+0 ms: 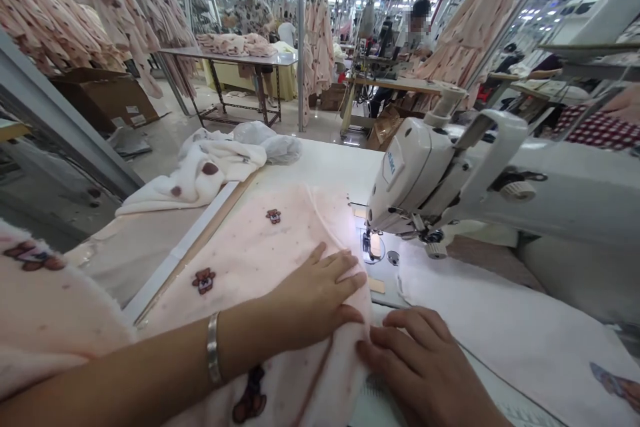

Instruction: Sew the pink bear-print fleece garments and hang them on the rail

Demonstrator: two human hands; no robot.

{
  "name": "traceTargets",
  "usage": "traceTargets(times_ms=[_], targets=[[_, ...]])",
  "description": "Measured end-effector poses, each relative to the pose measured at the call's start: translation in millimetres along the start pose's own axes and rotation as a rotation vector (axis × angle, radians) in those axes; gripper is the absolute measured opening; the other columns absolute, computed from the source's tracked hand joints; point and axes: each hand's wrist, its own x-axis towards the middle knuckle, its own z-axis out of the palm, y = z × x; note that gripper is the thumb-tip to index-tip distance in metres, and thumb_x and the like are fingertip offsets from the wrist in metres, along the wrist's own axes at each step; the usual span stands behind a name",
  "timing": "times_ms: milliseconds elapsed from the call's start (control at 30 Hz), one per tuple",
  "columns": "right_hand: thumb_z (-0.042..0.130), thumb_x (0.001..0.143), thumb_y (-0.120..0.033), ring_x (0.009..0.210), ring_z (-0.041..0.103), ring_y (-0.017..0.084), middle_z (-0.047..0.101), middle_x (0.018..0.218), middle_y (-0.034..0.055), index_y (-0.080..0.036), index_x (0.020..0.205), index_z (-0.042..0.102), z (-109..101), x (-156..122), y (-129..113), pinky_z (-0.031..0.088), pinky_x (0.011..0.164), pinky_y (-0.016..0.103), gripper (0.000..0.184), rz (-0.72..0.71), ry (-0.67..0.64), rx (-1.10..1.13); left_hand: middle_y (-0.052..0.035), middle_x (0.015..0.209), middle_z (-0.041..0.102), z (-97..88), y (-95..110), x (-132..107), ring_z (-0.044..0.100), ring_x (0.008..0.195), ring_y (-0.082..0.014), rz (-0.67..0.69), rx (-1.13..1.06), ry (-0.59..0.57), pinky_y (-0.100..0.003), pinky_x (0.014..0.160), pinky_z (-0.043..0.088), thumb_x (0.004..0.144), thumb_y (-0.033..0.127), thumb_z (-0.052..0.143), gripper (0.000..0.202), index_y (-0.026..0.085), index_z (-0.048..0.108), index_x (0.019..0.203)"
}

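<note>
A pale pink plush fabric piece (240, 240) printed with brown bears lies on the white sewing table. My left hand (315, 293), a silver bangle at its wrist, rests flat on it with fingers spread, pressing near its right edge. At that same edge my right hand (420, 360) has its thumb and fingertips closed on the fabric's border; the exact grip is partly hidden. Just beyond the fingers is the presser foot (371, 243) of a white sewing machine (415, 167), lit by its lamp. The fabric edge lies left of the foot, apart from it.
Another pale fabric piece (500, 307) lies right of the needle area. A white spotted cloth (200, 170) and clear plastic (270, 145) are at the table's far left. Beyond stand a side table (190, 52), a cardboard box (107, 97), hanging pink garments and people at work.
</note>
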Motion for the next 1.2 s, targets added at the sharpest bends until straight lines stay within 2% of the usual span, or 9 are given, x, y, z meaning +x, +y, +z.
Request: traceTargets(times_ms=[133, 267, 467, 667, 800, 867, 967, 1100, 1200], targets=[[0.037, 0.093, -0.019, 0.08, 0.052, 0.017, 0.065, 0.078, 0.0016, -0.019, 0.088, 0.064, 3, 10, 15, 0.033, 0.076, 0.035, 0.028, -0.014, 0.001, -0.018, -0.0106, 0.123, 0.048, -5.3, -23, 22, 0.041, 0.12, -0.0231, 0.038, -0.101, 0.005, -0.05, 0.104, 0.023, 0.091, 0.042, 0.044, 0.039, 0.016, 0.048, 0.12], [0.034, 0.094, -0.019, 0.078, 0.052, 0.016, 0.065, 0.077, 0.0016, -0.019, 0.089, 0.064, 3, 14, 23, 0.034, 0.075, 0.035, 0.031, -0.024, -0.011, -0.032, -0.0089, 0.118, 0.051, -4.3, -32, 35, 0.043, 0.116, -0.0219, 0.078, -0.107, 0.009, -0.049, 0.103, 0.026, 0.091, 0.038, 0.045, 0.035, 0.015, 0.05, 0.117], [0.036, 0.093, -0.018, 0.081, 0.053, 0.016, 0.067, 0.082, 0.0015, -0.02, 0.093, 0.064, 8, 10, 27, 0.036, 0.075, 0.035, 0.029, 0.018, -0.041, -0.01, -0.0083, 0.113, 0.056, 2.3, -37, 37, 0.041, 0.117, -0.0218, 0.145, -0.043, 0.019, -0.048, 0.103, 0.026, 0.095, 0.031, 0.038, 0.027, 0.014, 0.052, 0.112], [0.046, 0.086, -0.013, 0.082, 0.053, 0.018, 0.066, 0.087, 0.0042, -0.017, 0.092, 0.065, 1, 12, 28, 0.038, 0.075, 0.034, 0.02, 0.028, 0.028, -0.006, -0.0134, 0.122, 0.05, 0.7, -42, 37, 0.045, 0.112, -0.0227, 0.135, -0.047, 0.05, -0.05, 0.099, 0.028, 0.095, 0.035, 0.036, 0.035, 0.014, 0.047, 0.121], [0.046, 0.085, -0.011, 0.089, 0.053, 0.02, 0.067, 0.096, 0.0053, -0.017, 0.093, 0.065, 0, 10, 26, 0.039, 0.076, 0.035, 0.021, 0.037, 0.006, -0.031, -0.0102, 0.111, 0.055, -3.3, -43, 33, 0.049, 0.104, -0.0202, 0.231, -0.115, 0.102, -0.045, 0.103, 0.027, 0.092, 0.03, 0.044, 0.025, 0.015, 0.059, 0.105], [0.046, 0.086, -0.012, 0.089, 0.053, 0.019, 0.067, 0.097, 0.0039, -0.015, 0.096, 0.064, 3, 8, 25, 0.039, 0.077, 0.036, 0.021, 0.025, -0.024, -0.019, -0.0083, 0.102, 0.058, -4.9, -42, 32, 0.051, 0.096, -0.0189, 0.296, -0.128, 0.096, -0.04, 0.1, 0.032, 0.091, 0.027, 0.047, 0.021, 0.014, 0.062, 0.096], [0.047, 0.086, -0.014, 0.088, 0.053, 0.02, 0.067, 0.099, 0.004, -0.014, 0.097, 0.063, 6, 6, 27, 0.038, 0.078, 0.037, 0.02, 0.007, -0.047, -0.035, -0.0077, 0.098, 0.06, -6.5, -44, 34, 0.052, 0.089, -0.0183, 0.337, -0.125, 0.062, -0.034, 0.091, 0.04, 0.09, 0.027, 0.047, 0.021, 0.013, 0.063, 0.097], [0.045, 0.086, -0.011, 0.086, 0.052, 0.02, 0.066, 0.101, 0.0044, -0.014, 0.097, 0.063, 7, 14, 34, 0.036, 0.075, 0.035, 0.021, 0.011, -0.084, -0.036, -0.009, 0.102, 0.059, -6.7, -56, 42, 0.052, 0.091, -0.0183, 0.368, -0.122, 0.064, -0.034, 0.093, 0.039, 0.092, 0.028, 0.045, 0.023, 0.013, 0.063, 0.097], [0.047, 0.084, -0.009, 0.084, 0.052, 0.02, 0.066, 0.097, 0.0033, -0.016, 0.094, 0.063, 9, 23, 44, 0.035, 0.071, 0.034, 0.02, 0.072, -0.094, -0.041, -0.0088, 0.102, 0.059, -5.0, -69, 51, 0.052, 0.091, -0.0173, 0.356, -0.128, 0.088, -0.033, 0.092, 0.039, 0.093, 0.027, 0.043, 0.024, 0.014, 0.063, 0.095]])
